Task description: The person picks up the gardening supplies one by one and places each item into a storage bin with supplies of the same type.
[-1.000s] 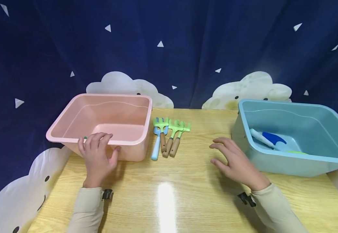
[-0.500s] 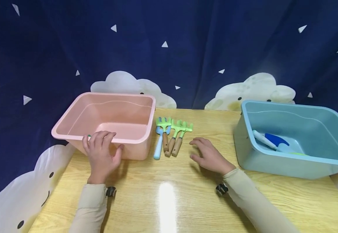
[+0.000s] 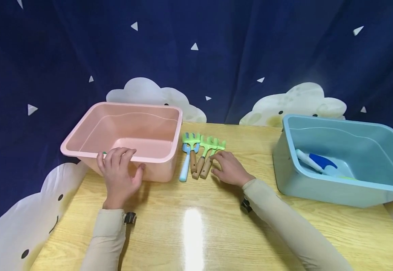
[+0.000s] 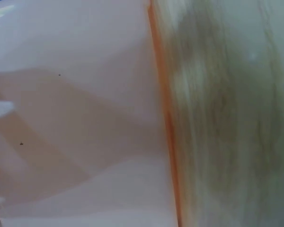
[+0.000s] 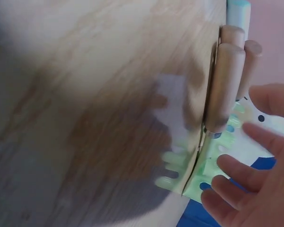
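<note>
The left hand point(image 3: 118, 180) lies at the near side of the pink tub point(image 3: 159, 172), its forearm coming in from the near side, fingers bent over the tub's rim and thumb at the outer wall; I cannot tell whether they pinch it. To the right of the pink tub, beyond the row of tools, the right hand point(image 3: 231, 169) reaches toward the tub with its palm down and its forearm slanting in from the near right. Its fingers are spread, loosely bent and grasping nothing.

The rightmost green rake point(image 3: 206, 170) lies on the bench point(image 3: 159, 226), right of the pink tub, tines pointing away from the person; its long axis slants so that the wooden handle's end is nearer the tub than the head. The fingers hover about its neck and head, the handle on their tub side. Between it and the pink tub lie the middle green rake point(image 3: 199, 167), the left green rake point(image 3: 193, 161) and a light-blue tool point(image 3: 184, 169).
</note>
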Demonstrator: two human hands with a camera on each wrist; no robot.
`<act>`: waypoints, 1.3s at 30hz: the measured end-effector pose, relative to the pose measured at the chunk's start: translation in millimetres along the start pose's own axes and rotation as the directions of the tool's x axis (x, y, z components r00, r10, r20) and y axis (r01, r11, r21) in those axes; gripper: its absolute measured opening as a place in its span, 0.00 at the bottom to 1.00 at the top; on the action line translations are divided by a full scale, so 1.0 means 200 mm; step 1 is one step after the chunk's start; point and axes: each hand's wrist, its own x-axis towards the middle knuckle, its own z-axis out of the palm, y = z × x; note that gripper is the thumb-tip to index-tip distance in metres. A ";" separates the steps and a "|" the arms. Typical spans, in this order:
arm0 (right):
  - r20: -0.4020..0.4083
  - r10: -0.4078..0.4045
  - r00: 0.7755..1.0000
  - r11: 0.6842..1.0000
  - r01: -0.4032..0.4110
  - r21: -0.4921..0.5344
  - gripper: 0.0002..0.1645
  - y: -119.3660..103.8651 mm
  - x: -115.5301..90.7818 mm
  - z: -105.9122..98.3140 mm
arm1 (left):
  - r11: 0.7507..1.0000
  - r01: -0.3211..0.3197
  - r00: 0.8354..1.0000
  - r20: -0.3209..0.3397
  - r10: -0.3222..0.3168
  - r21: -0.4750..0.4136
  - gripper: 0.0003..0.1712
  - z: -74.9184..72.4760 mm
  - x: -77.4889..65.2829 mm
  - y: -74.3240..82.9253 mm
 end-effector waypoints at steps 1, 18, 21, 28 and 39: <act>-0.007 0.001 1.000 1.000 -0.001 -0.004 0.26 0.00 0.01 0.00 | 1.000 0.001 1.000 0.006 -0.001 -0.004 0.27 0.00 0.00 0.00; 0.035 0.100 0.994 0.994 -0.099 -0.045 0.25 -0.01 0.04 0.06 | 1.000 0.018 0.998 0.052 -0.017 -0.023 0.28 0.01 0.01 0.01; 0.041 0.105 0.994 0.993 -0.103 -0.050 0.25 0.00 0.03 0.06 | 1.000 0.017 0.998 0.059 -0.016 -0.023 0.28 0.02 0.00 0.02; 0.038 0.135 0.990 0.990 -0.134 -0.046 0.24 0.04 -0.02 0.04 | 1.000 0.020 0.998 0.059 -0.019 -0.016 0.27 0.01 -0.01 0.02; -0.013 0.165 0.986 0.986 -0.164 0.026 0.23 0.22 -0.15 -0.04 | 1.000 0.024 0.999 0.048 -0.024 -0.012 0.27 -0.01 0.00 0.01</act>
